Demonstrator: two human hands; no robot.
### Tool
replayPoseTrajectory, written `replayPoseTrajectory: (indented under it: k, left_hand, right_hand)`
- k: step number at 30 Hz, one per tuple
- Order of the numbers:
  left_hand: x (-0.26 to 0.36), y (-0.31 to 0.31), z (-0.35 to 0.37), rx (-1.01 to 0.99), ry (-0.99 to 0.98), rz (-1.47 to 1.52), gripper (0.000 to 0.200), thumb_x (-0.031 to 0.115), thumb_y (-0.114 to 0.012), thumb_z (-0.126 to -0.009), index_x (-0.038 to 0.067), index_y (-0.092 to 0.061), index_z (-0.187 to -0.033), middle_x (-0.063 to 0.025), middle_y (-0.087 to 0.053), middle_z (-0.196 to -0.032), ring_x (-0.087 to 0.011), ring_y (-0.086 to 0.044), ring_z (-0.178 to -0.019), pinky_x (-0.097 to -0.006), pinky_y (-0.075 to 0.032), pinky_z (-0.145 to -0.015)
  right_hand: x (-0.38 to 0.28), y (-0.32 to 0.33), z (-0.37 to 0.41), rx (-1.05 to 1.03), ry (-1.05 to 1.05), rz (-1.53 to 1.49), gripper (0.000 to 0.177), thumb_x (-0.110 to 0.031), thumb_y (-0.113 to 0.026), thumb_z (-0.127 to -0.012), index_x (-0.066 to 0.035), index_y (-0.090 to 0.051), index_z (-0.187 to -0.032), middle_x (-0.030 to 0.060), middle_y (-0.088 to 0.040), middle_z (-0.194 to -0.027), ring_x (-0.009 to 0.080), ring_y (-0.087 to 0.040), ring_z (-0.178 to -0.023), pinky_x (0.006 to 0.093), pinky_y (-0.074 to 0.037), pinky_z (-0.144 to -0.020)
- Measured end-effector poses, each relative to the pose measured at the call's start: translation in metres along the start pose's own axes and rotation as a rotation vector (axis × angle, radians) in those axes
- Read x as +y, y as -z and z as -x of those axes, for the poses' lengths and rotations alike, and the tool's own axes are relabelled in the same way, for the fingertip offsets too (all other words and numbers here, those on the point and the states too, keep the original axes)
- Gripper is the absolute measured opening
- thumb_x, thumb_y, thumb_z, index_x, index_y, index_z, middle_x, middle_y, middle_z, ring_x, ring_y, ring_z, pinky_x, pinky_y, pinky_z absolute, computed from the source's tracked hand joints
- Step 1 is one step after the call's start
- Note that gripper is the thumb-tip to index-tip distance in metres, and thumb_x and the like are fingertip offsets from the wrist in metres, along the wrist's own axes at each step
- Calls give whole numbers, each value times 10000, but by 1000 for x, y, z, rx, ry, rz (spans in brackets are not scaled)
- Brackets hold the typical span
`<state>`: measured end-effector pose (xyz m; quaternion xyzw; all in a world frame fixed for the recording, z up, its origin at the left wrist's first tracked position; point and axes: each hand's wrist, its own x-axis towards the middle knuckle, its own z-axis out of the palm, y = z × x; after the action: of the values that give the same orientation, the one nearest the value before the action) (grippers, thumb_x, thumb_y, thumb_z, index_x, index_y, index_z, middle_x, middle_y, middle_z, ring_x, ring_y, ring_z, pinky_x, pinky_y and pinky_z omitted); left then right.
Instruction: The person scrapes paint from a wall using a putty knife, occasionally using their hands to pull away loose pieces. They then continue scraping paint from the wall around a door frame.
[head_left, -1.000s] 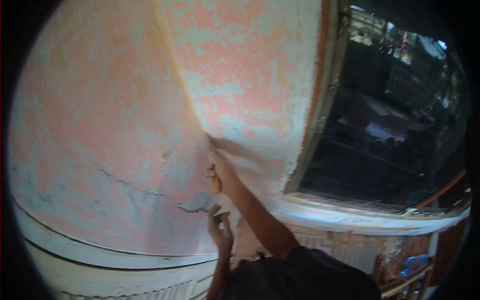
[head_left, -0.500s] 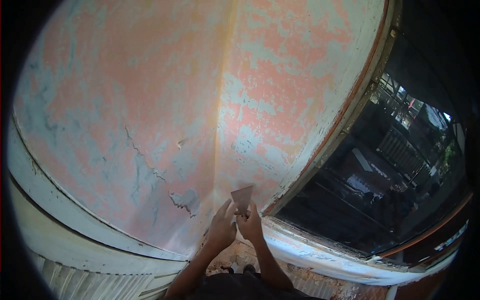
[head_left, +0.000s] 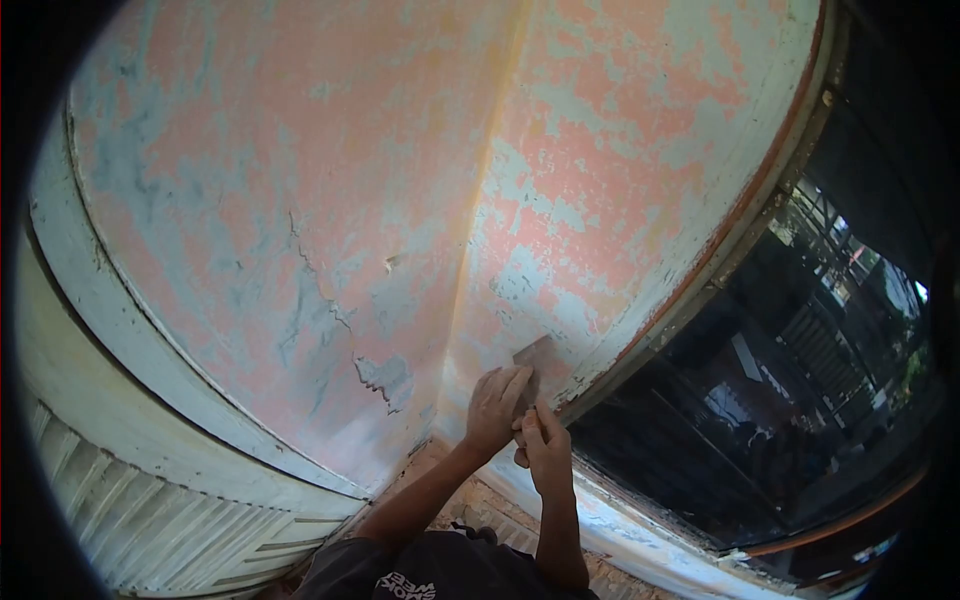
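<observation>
Head: right grip (head_left: 546, 446) holds scraper (head_left: 535, 350), left grip (head_left: 495, 408) alongside.

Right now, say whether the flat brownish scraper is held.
Held: the scraper sits in the right grip, left grip beside its blade.

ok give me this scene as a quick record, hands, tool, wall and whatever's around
left hand: fingers at the blade, contact unclear
right hand: gripping the scraper
blade: pointing up, right of the corner; wall contact unclear
wall: patchy pink and pale, yellowish line along the corner
crack: jagged, left of the corner
window: dark glass, to the right
</observation>
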<state>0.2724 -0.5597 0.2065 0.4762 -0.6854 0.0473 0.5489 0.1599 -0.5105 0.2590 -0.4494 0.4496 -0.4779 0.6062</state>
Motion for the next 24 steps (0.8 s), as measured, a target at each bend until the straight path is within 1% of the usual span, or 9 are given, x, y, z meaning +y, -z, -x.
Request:
replayPoseTrajectory:
  k: [3,5,7,8,11,12,15,20,24]
  left_hand:
    - [14,-12,-3,89,90,36,548,42,-663,-732,61,-543,-1266,-130,-575,-1156,-316,-564,-1049,-404,-455,-926]
    - [15,-21,-6,84,155,19,474,132,-616,-790,29,-546,-1248,-160,-575,-1189,-335,-562,-1074,-408,-453,-924]
    - [14,-28,-15,218,226,55,496,63,-604,-784,23,-533,-1273,-172,-563,-1226,-350,-552,-1103,-410,-456,-921]
    - [11,-30,-21,256,261,55,504,52,-579,-803,15,-511,-1301,-181,-556,-1248,-365,-547,-1117,-413,-458,-923]
    - [1,-25,-37,284,293,14,481,69,-550,-830,23,-511,-1307,-189,-557,-1247,-378,-553,-1104,-412,-460,-922]
    - [-5,-26,-36,264,298,2,498,85,-527,-843,39,-491,-1338,-197,-537,-1290,-383,-549,-1127,-410,-459,-931]
    - [-16,-26,-33,190,350,72,612,66,-554,-802,87,-441,-1403,-189,-496,-1361,-365,-524,-1199,-378,-447,-965]
    - [-55,-18,-41,219,441,54,610,87,-545,-802,86,-441,-1403,-193,-497,-1361,-353,-528,-1206,-365,-451,-973]
    - [-75,-23,-34,203,376,-22,580,114,-555,-808,64,-466,-1379,-195,-513,-1342,-354,-572,-1146,-355,-489,-911]
  right_hand:
    - [-5,9,-11,13,32,36,463,-128,-490,-965,-39,-413,-1413,0,-537,-790,30,-400,-533,190,-332,-435]
    - [-11,12,-27,-38,34,82,424,-132,-492,-962,-32,-472,-1373,-3,-536,-757,27,-413,-530,193,-330,-430]
    - [-21,8,-45,-54,127,184,336,-135,-495,-956,11,-578,-1247,1,-533,-719,39,-442,-532,215,-355,-444]
    - [-18,8,-60,-66,164,292,253,-122,-495,-944,48,-625,-1078,2,-529,-690,55,-468,-543,232,-380,-471]
    - [-12,-7,-71,-100,243,161,262,-107,-491,-933,60,-613,-1095,6,-519,-670,64,-468,-544,239,-399,-498]
    - [-13,-10,-66,-110,216,216,356,-83,-487,-924,52,-562,-1244,9,-519,-696,55,-458,-547,228,-392,-492]
    - [-5,-18,-61,-89,218,140,418,-79,-485,-924,48,-493,-1322,6,-513,-707,47,-449,-550,219,-376,-480]
    - [2,-44,-98,-135,111,171,411,-70,-489,-917,68,-502,-1303,3,-515,-709,49,-444,-551,224,-383,-488]
    - [14,-50,-98,-75,231,303,371,-73,-496,-910,77,-538,-1247,16,-526,-711,63,-451,-556,243,-395,-514]
